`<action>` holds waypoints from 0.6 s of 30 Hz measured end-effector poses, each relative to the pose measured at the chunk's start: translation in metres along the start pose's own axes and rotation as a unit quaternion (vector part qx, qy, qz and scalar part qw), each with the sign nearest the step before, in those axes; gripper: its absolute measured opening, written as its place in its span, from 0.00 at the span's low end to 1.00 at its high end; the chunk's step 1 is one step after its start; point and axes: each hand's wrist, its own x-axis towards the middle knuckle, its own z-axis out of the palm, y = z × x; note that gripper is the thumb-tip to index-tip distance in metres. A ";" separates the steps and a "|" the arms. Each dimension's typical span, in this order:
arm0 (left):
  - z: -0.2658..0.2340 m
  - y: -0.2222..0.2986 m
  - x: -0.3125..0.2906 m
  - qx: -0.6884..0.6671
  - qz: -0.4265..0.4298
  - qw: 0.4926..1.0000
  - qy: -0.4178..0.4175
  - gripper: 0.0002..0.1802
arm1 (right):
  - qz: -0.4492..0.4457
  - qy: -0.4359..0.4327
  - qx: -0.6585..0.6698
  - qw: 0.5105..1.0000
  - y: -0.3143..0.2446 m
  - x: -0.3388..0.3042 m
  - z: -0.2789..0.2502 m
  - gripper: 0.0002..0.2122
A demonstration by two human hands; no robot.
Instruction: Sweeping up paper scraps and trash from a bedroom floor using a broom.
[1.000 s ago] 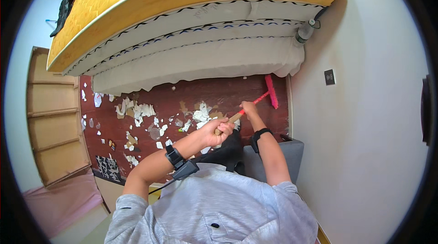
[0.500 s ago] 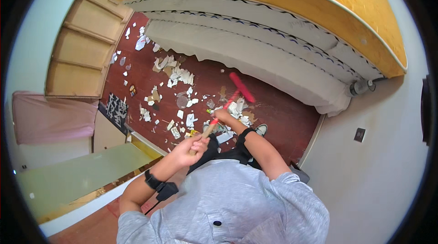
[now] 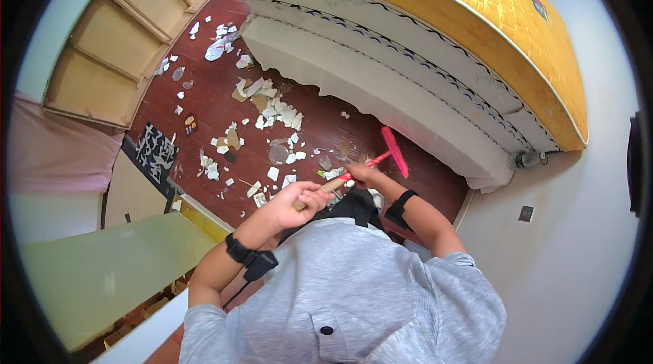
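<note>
Both of my hands grip a broom (image 3: 394,152) with a narrow pink-red head and a stick that is red near the head and bare wood toward its end. My left hand (image 3: 299,203) closes around the wooden end, close to my body. Farther down the stick, on its red part, is my right hand (image 3: 359,173), also closed. The broom head is over the dark red floor to the right of the litter, near the white bed skirt; whether it touches the floor I cannot tell. Torn white paper scraps (image 3: 279,109) lie scattered left of it.
A yellow mattress (image 3: 476,17) and white bed skirt (image 3: 381,85) border the far side. Wooden shelving (image 3: 102,37) stands at left, above a black panel with white lettering (image 3: 155,153). A greenish tabletop (image 3: 115,275) is near left. A round clear lid (image 3: 278,154) lies among the scraps.
The broom head has moved right and closer to me, and both hands have shifted right with the stick. My view has turned slightly. The grip of both hands stays closed.
</note>
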 end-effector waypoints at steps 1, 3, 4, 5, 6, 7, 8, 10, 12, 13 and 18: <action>0.000 0.014 0.001 -0.001 -0.009 1.000 0.001 0.15 | 0.024 0.027 0.028 0.999 -0.003 0.009 0.002 0.14; -0.004 0.040 0.002 -0.006 -0.015 1.000 0.001 0.15 | 0.005 0.054 0.047 0.997 -0.007 0.016 0.009 0.13; -0.003 0.053 0.002 -0.015 -0.040 0.999 -0.008 0.17 | -0.018 0.082 0.071 0.994 -0.010 0.023 0.012 0.12; -0.002 0.067 0.001 -0.023 -0.065 0.997 -0.016 0.19 | -0.015 0.116 0.118 0.986 -0.013 0.033 0.020 0.10; 0.005 0.074 -0.004 -0.023 -0.066 0.998 -0.005 0.18 | -0.025 0.125 0.140 0.982 -0.016 0.040 0.024 0.09; 0.006 0.086 -0.007 -0.018 -0.070 0.997 -0.007 0.18 | -0.035 0.133 0.161 0.977 -0.022 0.049 0.028 0.09; 0.012 0.099 -0.013 -0.016 -0.072 0.997 0.000 0.18 | -0.032 0.130 0.160 0.978 -0.031 0.062 0.037 0.09; 0.025 0.129 -0.015 -0.019 -0.077 0.997 0.007 0.18 | -0.043 0.174 0.223 0.958 -0.043 0.108 0.045 0.09; 0.032 0.170 -0.011 -0.017 -0.055 0.998 0.012 0.17 | -0.063 0.190 0.202 0.959 -0.060 0.157 0.043 0.06; 0.036 0.189 -0.012 -0.023 -0.053 0.998 0.013 0.17 | -0.074 0.194 0.217 0.954 -0.075 0.179 0.045 0.04; 0.066 0.277 -0.084 -0.091 0.027 0.995 0.024 0.18 | -0.003 0.075 0.180 0.981 -0.167 0.261 0.097 0.07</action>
